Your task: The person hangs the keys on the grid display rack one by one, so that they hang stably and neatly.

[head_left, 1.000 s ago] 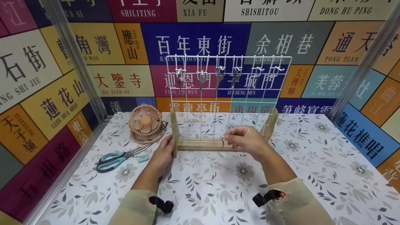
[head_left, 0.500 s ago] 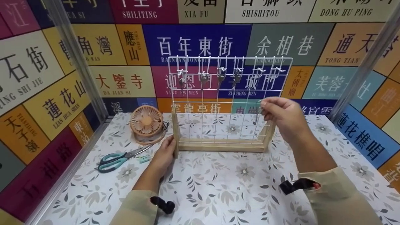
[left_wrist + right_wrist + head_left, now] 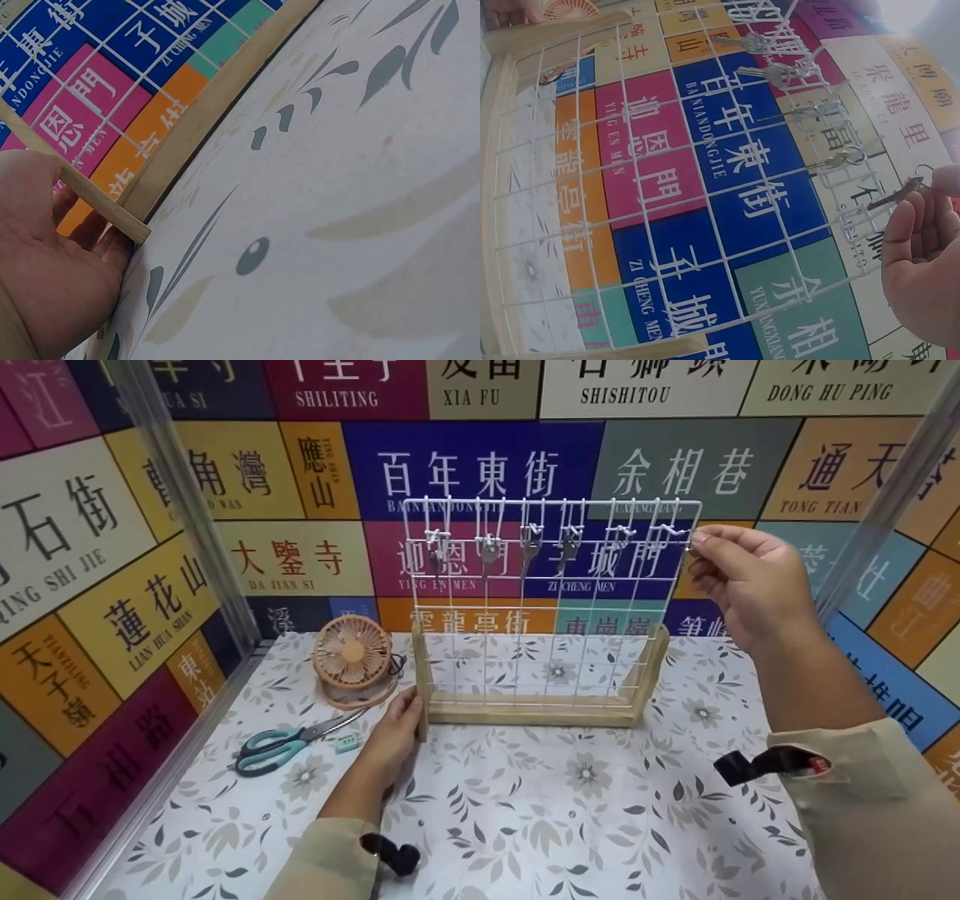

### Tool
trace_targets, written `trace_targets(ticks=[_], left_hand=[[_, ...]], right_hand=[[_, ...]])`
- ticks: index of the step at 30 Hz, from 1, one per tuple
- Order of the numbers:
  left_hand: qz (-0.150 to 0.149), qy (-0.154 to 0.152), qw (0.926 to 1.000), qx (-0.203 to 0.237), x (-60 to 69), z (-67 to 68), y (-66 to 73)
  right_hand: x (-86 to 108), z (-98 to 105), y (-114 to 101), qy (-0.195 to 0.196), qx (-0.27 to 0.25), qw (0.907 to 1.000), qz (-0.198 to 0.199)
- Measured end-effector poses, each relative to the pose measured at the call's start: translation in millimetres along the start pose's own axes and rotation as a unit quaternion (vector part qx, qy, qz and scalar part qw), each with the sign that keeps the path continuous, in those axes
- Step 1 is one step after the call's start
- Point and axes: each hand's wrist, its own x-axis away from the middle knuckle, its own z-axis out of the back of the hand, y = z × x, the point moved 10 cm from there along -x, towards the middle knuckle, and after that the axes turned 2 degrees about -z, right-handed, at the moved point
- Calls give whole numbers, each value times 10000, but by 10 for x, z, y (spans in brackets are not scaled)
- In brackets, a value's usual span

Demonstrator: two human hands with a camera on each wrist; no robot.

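A white wire grid rack (image 3: 555, 501) stands upright in a wooden base (image 3: 525, 715). Metal keys (image 3: 532, 544) hang from several of its white hooks; the two rightmost hooks (image 3: 664, 531) bear none. My left hand (image 3: 394, 731) grips the left wooden post (image 3: 105, 201), with fingers passing behind it in the left wrist view. Raised at the rack's upper right corner, my right hand (image 3: 757, 585) pinches the ring of a key (image 3: 895, 195). That key points toward the hooks in the right wrist view; in the head view the fingers mostly hide it.
Left of the rack lie teal-handled scissors (image 3: 274, 746), a small teal item (image 3: 347, 743) and an orange fan (image 3: 351, 652). A floral cloth (image 3: 525, 810) covers the table. Panels with street names (image 3: 472, 465) stand behind and at the sides.
My right hand has risen and moved right, from low in front of the grid to its upper right corner, carrying the key. My left hand has stayed on the post.
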Motion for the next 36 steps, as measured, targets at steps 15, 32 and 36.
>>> trace_targets(ticks=[15, 32, 36], left_hand=[[-149, -68, 9997, 167, -15, -24, 19], [-160, -64, 9999, 10, -15, -6, 9], [-129, -50, 9999, -17, -13, 3, 2]], right_hand=[[-166, 77, 110, -39, -61, 9993, -360], [-218, 134, 295, 50, 45, 9986, -516], [-205, 173, 379, 78, 26, 9987, -509]])
